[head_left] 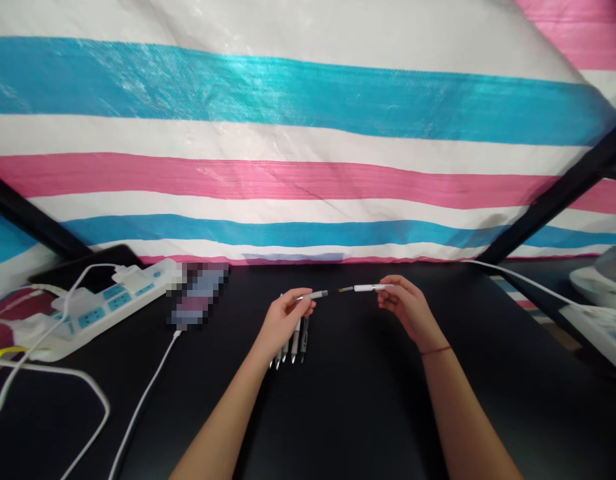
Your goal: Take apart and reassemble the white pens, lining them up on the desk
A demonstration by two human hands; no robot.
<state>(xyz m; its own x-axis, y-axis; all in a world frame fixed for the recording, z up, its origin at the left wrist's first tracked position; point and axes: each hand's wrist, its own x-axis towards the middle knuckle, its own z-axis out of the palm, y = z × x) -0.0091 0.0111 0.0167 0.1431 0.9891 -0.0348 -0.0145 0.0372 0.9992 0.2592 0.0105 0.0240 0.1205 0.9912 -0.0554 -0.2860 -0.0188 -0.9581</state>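
Currently mid-operation on one pen, held up over the black tabletop [348,413], centre of the scene, beyond a small row of pens.

Left hand [287,319]: thumb and fingertips pinched together on the pen's grey section [318,294]. Right hand [407,308]: thumb and fingers clamped on the white barrel [367,288], to the right. Between the two, a thin dark core [341,290], apparently the refill, spans the gap; roughly one line, slight bend.

Progress, as judged: this pen is partway, its sections parted and the core exposed. Whether they are being drawn apart or brought together, cannot tell from one view. Either way, neither full closure nor full separation is done.

Row of pens [295,345]: lying side by side just nearer than the left hand, tips toward the near edge, far ends hidden by the hand. They look whole; exact count unclear, as is whether they are finished or waiting.

Far left: phone [201,295], blurred out, beside a power strip [115,313].
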